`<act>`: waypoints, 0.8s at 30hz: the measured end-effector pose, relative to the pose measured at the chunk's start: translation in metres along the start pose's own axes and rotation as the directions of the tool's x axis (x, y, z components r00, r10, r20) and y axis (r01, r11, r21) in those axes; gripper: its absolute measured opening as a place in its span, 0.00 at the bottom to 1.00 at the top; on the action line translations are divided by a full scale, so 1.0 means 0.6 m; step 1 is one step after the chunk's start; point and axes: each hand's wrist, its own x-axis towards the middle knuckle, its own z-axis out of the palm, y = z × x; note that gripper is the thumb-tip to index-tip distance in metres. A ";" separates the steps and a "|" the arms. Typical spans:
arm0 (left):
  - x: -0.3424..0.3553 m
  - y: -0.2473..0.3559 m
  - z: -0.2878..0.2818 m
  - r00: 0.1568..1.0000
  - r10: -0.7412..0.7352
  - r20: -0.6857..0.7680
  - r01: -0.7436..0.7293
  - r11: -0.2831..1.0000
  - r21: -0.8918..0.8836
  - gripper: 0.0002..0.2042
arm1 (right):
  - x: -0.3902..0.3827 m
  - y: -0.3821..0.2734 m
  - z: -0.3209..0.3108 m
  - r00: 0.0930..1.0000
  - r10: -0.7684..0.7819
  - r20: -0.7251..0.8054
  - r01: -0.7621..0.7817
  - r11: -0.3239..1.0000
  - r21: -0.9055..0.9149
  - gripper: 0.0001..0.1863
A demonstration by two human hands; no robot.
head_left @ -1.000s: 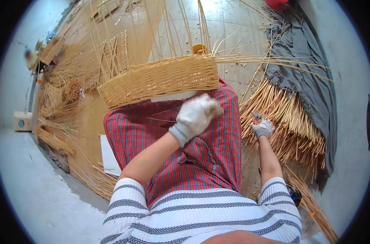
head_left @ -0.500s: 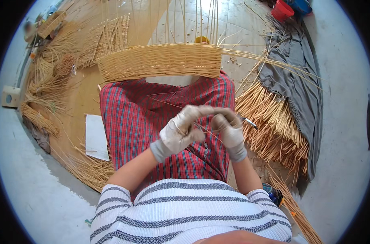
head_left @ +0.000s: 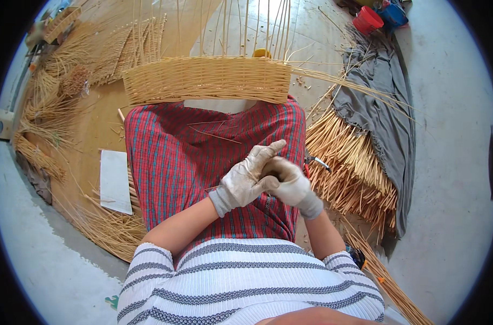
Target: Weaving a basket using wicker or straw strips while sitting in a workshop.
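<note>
Both my hands wear white work gloves with grey cuffs and meet above the red plaid cloth over my lap. My left hand has its index finger stretched forward, and its thumb lies against the right hand. My right hand is closed, fingers curled in beside the left palm. Whatever is between them is hidden. A few thin strands lie on the cloth. Across my knees rests a woven wicker piece, upright stakes rising from its far edge and long loose ends trailing right.
Right of my lap, a heap of peeled sticks lies partly under a grey cloth, with a cutting tool beside it. A red bucket stands far right. On the left are a white board, loose strand bundles and another woven panel.
My hands have come together; my right hand moved left and down against the left one. The thin strand visible between them before no longer shows there. The view has shifted slightly.
</note>
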 end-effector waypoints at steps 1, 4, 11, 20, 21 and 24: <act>0.002 -0.011 -0.006 0.999 0.050 0.021 -0.050 0.998 0.033 0.44 | 0.006 -0.011 -0.016 0.999 -0.040 -0.035 0.040 0.999 -0.002 0.16; 0.014 -0.048 -0.034 0.992 -0.112 0.050 0.113 0.994 -0.008 0.18 | 0.029 -0.039 -0.070 0.906 -0.207 -0.369 0.259 0.961 0.098 0.12; 0.179 -0.102 -0.110 0.793 -0.520 -0.317 0.304 0.789 -0.534 0.23 | 0.087 0.057 -0.053 0.779 -0.408 -0.476 0.240 0.896 -0.374 0.15; 0.192 -0.151 -0.030 0.668 -0.703 -0.243 0.316 0.563 -0.764 0.16 | 0.091 0.104 -0.032 0.661 -0.663 -0.351 0.147 0.573 -0.806 0.09; 0.188 -0.159 -0.028 0.674 -0.701 -0.235 0.299 0.550 -0.780 0.15 | 0.091 0.100 -0.036 0.644 -0.677 -0.357 0.173 0.584 -0.793 0.09; 0.185 -0.179 -0.034 0.682 -0.706 -0.194 0.314 0.521 -0.794 0.14 | 0.091 0.096 -0.040 0.663 -0.669 -0.335 0.165 0.568 -0.806 0.10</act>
